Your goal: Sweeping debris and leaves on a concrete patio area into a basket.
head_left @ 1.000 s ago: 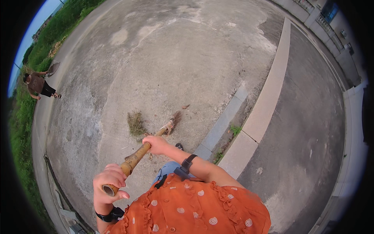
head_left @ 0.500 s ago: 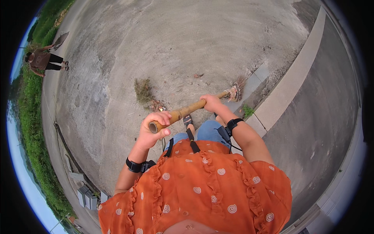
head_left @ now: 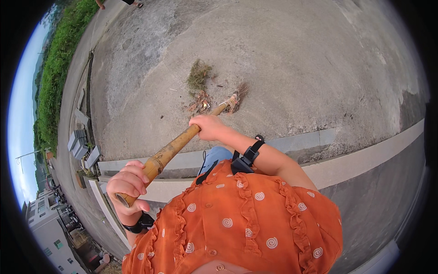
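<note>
Both hands grip a broom (head_left: 174, 145) with a thick bamboo handle, held slantwise in front of me. My left hand (head_left: 127, 182) wraps round the handle's near end at the lower left. Farther along, toward the bristles, my right hand (head_left: 207, 126) is closed on it. The brown twig bristles (head_left: 237, 97), bound with a pale wrapping, rest on the concrete. Just left of them lies a small heap of dry leaves and litter (head_left: 200, 102). Beyond that heap sits a clump of green-brown weeds (head_left: 199, 75).
A low pale curb (head_left: 365, 157) runs across behind the broom, beside a grey step strip (head_left: 301, 140). Grey blocks (head_left: 78, 144) are stacked at the left, near a green verge (head_left: 59, 82). At the top edge, part of another person (head_left: 132, 2) shows.
My view has turned right to left, and the broom head has swung leftward to beside the litter heap. Both hands keep their hold. The other person has mostly left the view at the top.
</note>
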Tool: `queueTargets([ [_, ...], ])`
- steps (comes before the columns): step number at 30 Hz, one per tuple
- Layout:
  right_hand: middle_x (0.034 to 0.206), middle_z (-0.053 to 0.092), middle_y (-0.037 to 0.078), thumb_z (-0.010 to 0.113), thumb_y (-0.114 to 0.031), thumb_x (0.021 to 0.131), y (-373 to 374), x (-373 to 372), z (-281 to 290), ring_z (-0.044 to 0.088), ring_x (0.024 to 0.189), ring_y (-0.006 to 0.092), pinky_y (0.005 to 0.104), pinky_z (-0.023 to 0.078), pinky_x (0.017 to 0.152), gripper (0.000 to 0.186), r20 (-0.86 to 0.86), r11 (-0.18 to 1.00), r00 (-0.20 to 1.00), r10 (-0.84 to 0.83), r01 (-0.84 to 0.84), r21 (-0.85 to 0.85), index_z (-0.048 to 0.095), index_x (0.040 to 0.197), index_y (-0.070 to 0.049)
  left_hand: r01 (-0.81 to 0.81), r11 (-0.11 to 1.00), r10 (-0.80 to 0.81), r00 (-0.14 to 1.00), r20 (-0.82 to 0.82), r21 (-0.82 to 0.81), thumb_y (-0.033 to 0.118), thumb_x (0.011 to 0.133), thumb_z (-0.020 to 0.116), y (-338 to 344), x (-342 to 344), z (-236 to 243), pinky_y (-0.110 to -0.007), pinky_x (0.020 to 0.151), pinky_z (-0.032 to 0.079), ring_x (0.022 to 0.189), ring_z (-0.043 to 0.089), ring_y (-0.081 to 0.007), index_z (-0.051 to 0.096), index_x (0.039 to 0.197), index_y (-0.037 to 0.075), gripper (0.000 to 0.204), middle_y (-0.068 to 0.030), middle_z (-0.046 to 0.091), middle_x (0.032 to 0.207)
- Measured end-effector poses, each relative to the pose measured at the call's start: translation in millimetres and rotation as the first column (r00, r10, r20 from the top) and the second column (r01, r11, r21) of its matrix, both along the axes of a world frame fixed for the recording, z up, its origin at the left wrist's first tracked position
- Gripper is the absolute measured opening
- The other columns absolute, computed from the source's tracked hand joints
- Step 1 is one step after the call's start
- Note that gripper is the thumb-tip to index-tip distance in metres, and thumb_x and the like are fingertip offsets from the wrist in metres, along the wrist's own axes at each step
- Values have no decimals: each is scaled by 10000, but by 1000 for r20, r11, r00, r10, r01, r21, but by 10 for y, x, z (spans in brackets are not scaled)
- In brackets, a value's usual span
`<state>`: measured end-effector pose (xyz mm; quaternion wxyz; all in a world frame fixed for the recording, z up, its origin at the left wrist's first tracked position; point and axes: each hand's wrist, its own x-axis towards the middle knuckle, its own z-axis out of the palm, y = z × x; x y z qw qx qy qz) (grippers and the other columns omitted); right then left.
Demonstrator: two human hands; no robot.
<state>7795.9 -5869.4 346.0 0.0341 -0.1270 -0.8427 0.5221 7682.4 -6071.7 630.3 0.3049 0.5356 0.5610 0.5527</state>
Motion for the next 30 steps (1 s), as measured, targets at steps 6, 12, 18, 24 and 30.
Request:
queueTargets([
  [6, 1076, 660, 82, 648, -94, 801, 240, 132, -708, 620, 1058, 329, 458, 508, 841, 216, 296, 996, 954, 54, -71, 48, 667, 999, -179, -134, 977, 185, 917, 354, -166, 40, 731, 871, -64, -41, -936, -454, 977, 454, 985, 607, -258, 598, 880, 67, 312, -57, 645, 904],
  [12, 1109, 663, 87, 650, -122, 824, -279, -1086, -724, 616, 1077, 342, 456, 514, 856, 257, 209, 941, 927, 311, -332, 72, 649, 1075, -176, -270, 955, 294, 917, 269, -123, 40, 721, 881, -515, -541, -488, -435, 887, 485, 955, 620, -261, 607, 864, 63, 309, -65, 650, 886],
  [18, 1137, 670, 68, 654, -153, 824, -355, -1871, 106, 630, 1072, 331, 447, 523, 871, 285, 144, 877, 884, 444, -462, 131, 640, 1107, -177, -250, 963, 237, 962, 134, 95, 160, 668, 940, -769, -1255, -62, -454, 907, 466, 863, 664, -268, 626, 853, 110, 368, -45, 686, 807],
  [24, 1101, 676, 96, 749, -148, 780, 720, -2111, 73, 647, 1016, 332, 408, 533, 839, 391, 104, 937, 965, 239, -258, 236, 651, 1156, -178, -151, 982, 121, 965, 235, 115, 55, 727, 875, 18, -1985, -250, -466, 903, 488, 945, 636, -278, 620, 853, 67, 284, -72, 665, 868],
  [30, 1181, 661, 130, 733, -72, 786, 2383, -2134, -598, 671, 933, 272, 364, 542, 758, 468, 29, 956, 956, -293, 291, 41, 615, 1237, -117, 118, 991, -128, 968, 215, 58, 61, 779, 846, 1672, -2580, -734, -440, 960, 481, 1066, 623, -263, 626, 887, 54, 246, -49, 655, 958],
])
